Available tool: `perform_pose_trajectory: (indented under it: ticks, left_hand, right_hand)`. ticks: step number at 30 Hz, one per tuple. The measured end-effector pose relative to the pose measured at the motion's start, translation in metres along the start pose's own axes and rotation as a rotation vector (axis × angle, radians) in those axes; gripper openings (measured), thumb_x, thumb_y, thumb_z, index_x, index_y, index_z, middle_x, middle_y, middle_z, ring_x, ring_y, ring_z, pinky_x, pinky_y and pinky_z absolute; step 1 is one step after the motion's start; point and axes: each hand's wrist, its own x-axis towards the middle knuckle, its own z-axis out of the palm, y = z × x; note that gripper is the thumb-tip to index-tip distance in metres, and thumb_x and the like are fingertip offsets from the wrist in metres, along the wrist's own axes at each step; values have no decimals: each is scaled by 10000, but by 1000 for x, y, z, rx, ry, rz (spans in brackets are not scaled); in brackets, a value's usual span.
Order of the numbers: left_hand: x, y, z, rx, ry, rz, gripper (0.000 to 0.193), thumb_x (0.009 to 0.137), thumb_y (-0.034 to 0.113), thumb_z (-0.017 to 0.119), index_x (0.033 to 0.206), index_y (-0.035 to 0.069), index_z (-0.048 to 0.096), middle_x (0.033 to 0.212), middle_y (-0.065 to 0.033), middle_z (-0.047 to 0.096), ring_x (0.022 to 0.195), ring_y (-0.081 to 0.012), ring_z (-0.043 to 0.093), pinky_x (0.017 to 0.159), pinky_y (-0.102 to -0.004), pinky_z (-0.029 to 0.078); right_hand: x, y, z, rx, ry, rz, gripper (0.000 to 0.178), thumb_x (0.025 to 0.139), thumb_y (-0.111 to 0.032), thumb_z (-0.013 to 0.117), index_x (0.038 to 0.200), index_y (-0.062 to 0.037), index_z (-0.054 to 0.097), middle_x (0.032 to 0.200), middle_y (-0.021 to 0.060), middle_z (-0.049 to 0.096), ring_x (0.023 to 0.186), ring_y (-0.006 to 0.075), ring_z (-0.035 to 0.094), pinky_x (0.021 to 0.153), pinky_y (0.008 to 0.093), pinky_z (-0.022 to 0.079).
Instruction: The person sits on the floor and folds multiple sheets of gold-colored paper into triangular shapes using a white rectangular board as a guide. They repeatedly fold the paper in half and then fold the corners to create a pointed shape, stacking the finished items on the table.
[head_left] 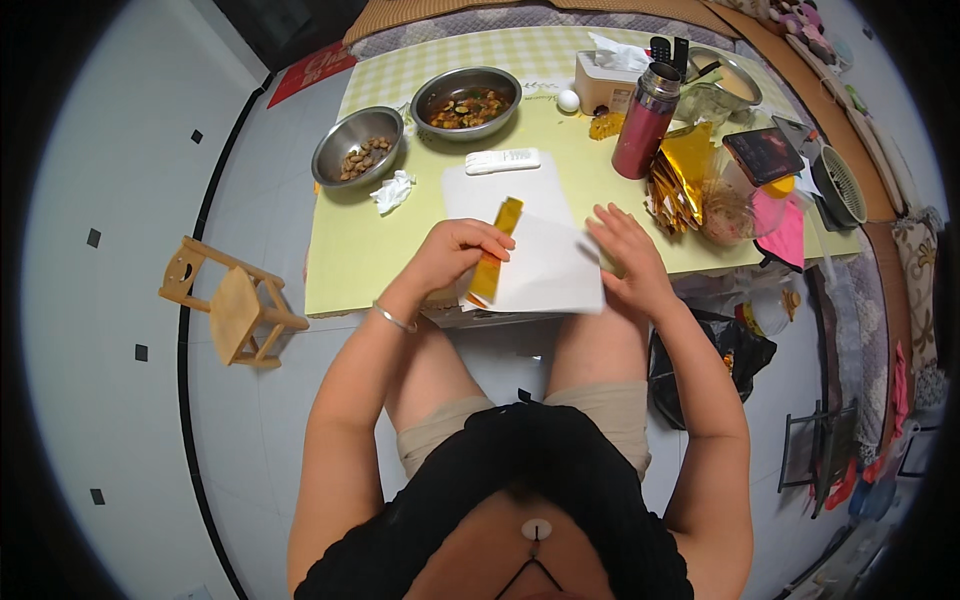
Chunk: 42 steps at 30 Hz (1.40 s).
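My left hand (462, 252) is closed, thumb and fingertips pinching a folded strip of shiny gold foil paper (509, 214). An orange edge shows at the strip's lower end. Beneath it a white sheet (548, 272) reaches over the table's near edge, above my thighs. My right hand (632, 262) is at the sheet's right edge, fingers stretched and spread, with nothing visible in it. Whether its thumb touches the sheet I cannot tell. Farther back another white sheet (475, 190) lies flat, with a long white printed object (502, 161) across its far end.
Metal bowls (345, 120) stand at the back left, beside a crumpled tissue (393, 192). On the right are a red thermos (646, 125), gold foil sheets (683, 170), a phone (762, 155) and a tissue box (603, 82). A small wooden chair (237, 312) stands left.
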Motion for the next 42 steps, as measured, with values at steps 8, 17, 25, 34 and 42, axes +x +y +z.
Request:
perform_pose_trajectory:
  ticks: [8, 17, 25, 34, 42]
  left_hand:
    - [9, 14, -3, 446, -89, 151, 311, 815, 201, 785, 1073, 33, 742, 1235, -139, 699, 1335, -364, 519, 1102, -485, 430]
    - [-50, 25, 50, 856, 84, 121, 377, 700, 110, 790, 1072, 65, 750, 1409, -257, 552, 1343, -412, 504, 1095, -460, 440]
    - [-49, 13, 24, 691, 89, 60, 122, 856, 219, 730, 922, 131, 783, 1537, -235, 446, 1455, -441, 356, 1102, -471, 394]
    - [-21, -21, 2, 448, 131, -28, 177, 902, 205, 697, 960, 46, 751, 1126, -105, 698, 1139, -292, 581, 1005, -400, 455]
    - [13, 0, 22, 909, 269, -222, 252, 772, 178, 788, 972, 35, 735, 881, -136, 662, 865, -332, 612, 806, -436, 502]
  right_hand:
    - [4, -34, 26, -213, -144, -233, 234, 741, -87, 707, 971, -129, 699, 942, 32, 695, 942, 247, 650, 900, 416, 507]
    - [30, -71, 32, -54, -185, -197, 100, 791, -174, 719, 811, -77, 709, 1146, 156, 670, 1136, 330, 612, 961, 423, 484]
    - [57, -35, 30, 214, -466, 34, 125, 850, -178, 727, 904, -66, 737, 1471, 234, 518, 1289, 398, 550, 1054, 416, 459]
    - [35, -29, 49, 249, 21, 296, 253, 864, -269, 738, 832, -19, 717, 865, 132, 686, 870, 340, 627, 779, 432, 513]
    - [26, -29, 66, -114, 149, 527, 263, 823, -294, 763, 737, -56, 692, 808, 125, 622, 829, 324, 622, 733, 445, 511]
